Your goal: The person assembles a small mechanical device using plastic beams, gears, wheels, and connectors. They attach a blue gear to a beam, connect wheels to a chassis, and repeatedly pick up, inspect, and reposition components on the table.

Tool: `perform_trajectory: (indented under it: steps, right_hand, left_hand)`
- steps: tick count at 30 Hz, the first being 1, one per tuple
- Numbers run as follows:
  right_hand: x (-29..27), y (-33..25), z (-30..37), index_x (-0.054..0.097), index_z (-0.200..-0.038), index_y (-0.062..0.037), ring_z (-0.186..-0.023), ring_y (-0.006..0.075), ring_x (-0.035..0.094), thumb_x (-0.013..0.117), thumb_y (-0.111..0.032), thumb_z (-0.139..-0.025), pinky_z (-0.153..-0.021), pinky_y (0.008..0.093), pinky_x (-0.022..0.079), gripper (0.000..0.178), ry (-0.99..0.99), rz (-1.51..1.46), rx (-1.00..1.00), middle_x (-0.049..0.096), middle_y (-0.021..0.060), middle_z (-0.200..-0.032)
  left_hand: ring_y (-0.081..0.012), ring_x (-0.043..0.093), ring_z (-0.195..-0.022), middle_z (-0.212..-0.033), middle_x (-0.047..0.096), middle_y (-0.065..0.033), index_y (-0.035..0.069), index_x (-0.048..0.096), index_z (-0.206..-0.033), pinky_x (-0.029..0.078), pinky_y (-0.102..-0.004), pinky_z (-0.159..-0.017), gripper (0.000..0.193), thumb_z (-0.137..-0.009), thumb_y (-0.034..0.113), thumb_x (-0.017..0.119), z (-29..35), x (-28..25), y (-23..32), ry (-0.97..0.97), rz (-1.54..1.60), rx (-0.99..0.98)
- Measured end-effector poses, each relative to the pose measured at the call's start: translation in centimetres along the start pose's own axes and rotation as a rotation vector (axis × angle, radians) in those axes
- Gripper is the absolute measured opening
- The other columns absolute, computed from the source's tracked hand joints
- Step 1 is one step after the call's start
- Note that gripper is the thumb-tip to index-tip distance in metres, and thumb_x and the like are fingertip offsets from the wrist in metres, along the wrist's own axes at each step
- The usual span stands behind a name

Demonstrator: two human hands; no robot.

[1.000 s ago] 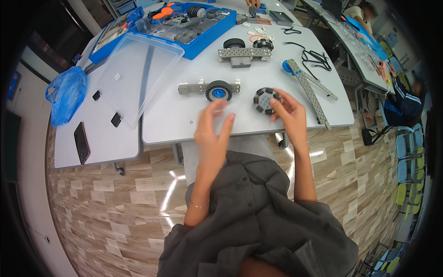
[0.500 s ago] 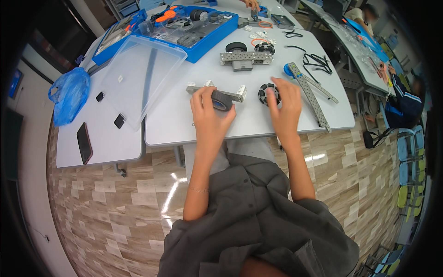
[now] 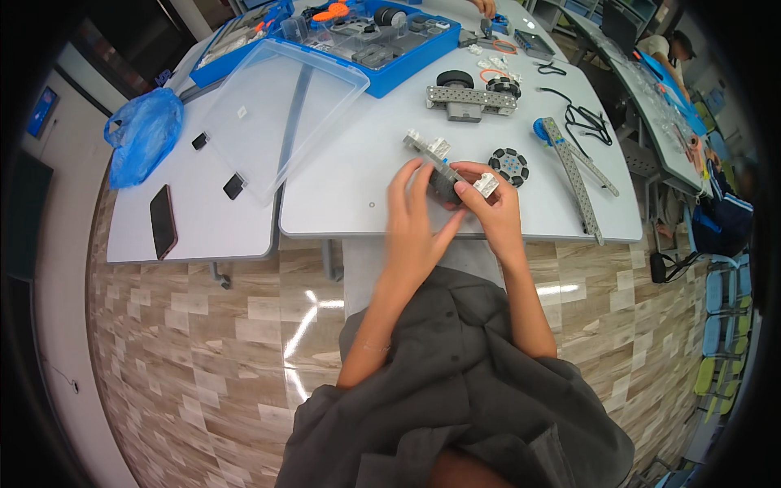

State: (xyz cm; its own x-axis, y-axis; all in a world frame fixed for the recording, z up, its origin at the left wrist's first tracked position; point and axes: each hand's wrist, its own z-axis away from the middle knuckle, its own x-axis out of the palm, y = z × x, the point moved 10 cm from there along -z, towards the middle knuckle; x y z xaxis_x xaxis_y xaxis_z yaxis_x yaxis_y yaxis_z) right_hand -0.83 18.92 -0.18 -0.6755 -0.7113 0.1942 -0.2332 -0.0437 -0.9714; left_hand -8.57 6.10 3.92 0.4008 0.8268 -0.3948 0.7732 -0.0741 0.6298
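Both hands are together over the table's near edge, around a grey perforated beam (image 3: 433,153) with white connectors on it. The beam slants from far left to near right. Against its near side is a dark rubber-tyred wheel (image 3: 442,189), partly covered by fingers. My left hand (image 3: 413,218) is slightly blurred and curls round the wheel. My right hand (image 3: 495,210) pinches the beam's near end, beside a white connector (image 3: 486,185). Just beyond the right hand, a black-and-grey omni wheel (image 3: 508,167) lies flat on the table.
Farther back sits a grey wheeled assembly (image 3: 470,99). To the right are joined beams (image 3: 573,175) and black cables (image 3: 587,120). A blue parts bin (image 3: 423,65), clear lid (image 3: 272,130), blue plastic bag (image 3: 146,134) and phone (image 3: 163,221) occupy the left. Another person's hand (image 3: 486,8) shows at the back.
My right hand has left the omni wheel and now grips the beam. The beam has been lifted and turned, and the wheel brought against it. The view has shifted.
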Motion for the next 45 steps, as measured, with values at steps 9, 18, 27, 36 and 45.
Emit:
perform_trajectory:
  steps: [9, 18, 27, 36, 45]
  right_hand:
    - [-0.2, 0.1, 0.0, 0.064, -0.123, 0.0035, -0.101, 0.0152, 0.064, 0.071, -0.013, -0.093, -0.082, 0.0299, 0.058, 0.035, 0.017, 0.078, -0.062, 0.066, 0.0123, -0.114]
    - [-0.5, -0.2, 0.2, 0.059, -0.124, 0.0008, -0.076, 0.0098, 0.065, 0.072, -0.020, -0.094, -0.069, 0.0246, 0.054, 0.038, 0.139, 0.065, -0.010, 0.071, 0.0061, -0.092]
    - [0.0, -3.5, -0.7, 0.062, -0.112, -0.0011, -0.069, 0.0254, 0.065, 0.067, -0.033, -0.096, -0.066, 0.0370, 0.052, 0.035, 0.316, 0.809, -0.227, 0.066, 0.0140, -0.096]
    - [5.0, -10.3, 3.8, 0.072, -0.105, -0.0033, -0.085, 0.0226, 0.064, 0.074, -0.004, -0.084, -0.071, 0.0326, 0.053, 0.021, 0.049, 0.681, -0.770, 0.066, 0.0088, -0.099]
    - [4.4, -11.1, 3.7, 0.077, -0.099, -0.0045, -0.080, 0.0184, 0.068, 0.077, -0.002, -0.080, -0.067, 0.0270, 0.055, 0.019, -0.120, 0.520, -0.624, 0.070, 0.0069, -0.095]
  left_hand:
    - [-0.0331, 0.056, -0.115, -0.119, 0.062, -0.0131, 0.000, 0.065, -0.117, 0.046, -0.0455, -0.099, 0.035, -0.086, 0.011, 0.075, 1.9, -6.1, -4.5, -0.097, -0.379, -0.050]
    - [-0.0296, 0.063, -0.114, -0.116, 0.067, -0.0109, 0.001, 0.069, -0.105, 0.048, -0.0474, -0.103, 0.028, -0.078, 0.002, 0.079, 4.2, -7.0, -4.0, -0.098, -0.366, 0.200]
    - [-0.0258, 0.066, -0.108, -0.104, 0.070, -0.0097, -0.001, 0.068, -0.085, 0.050, -0.0469, -0.102, 0.006, -0.084, -0.001, 0.074, 3.7, -8.2, -5.6, 0.024, 0.002, -0.026]
    - [-0.0241, 0.049, -0.132, -0.142, 0.053, -0.0182, -0.002, 0.070, -0.100, 0.039, -0.0419, -0.111, 0.016, -0.096, 0.013, 0.068, 1.7, -1.5, -2.3, 0.097, 1.066, -0.576]
    - [-0.0226, 0.055, -0.123, -0.133, 0.056, -0.0153, -0.010, 0.066, -0.114, 0.040, -0.0402, -0.109, 0.031, -0.102, 0.018, 0.058, 1.6, 1.1, -1.2, 0.014, 1.325, -0.761]
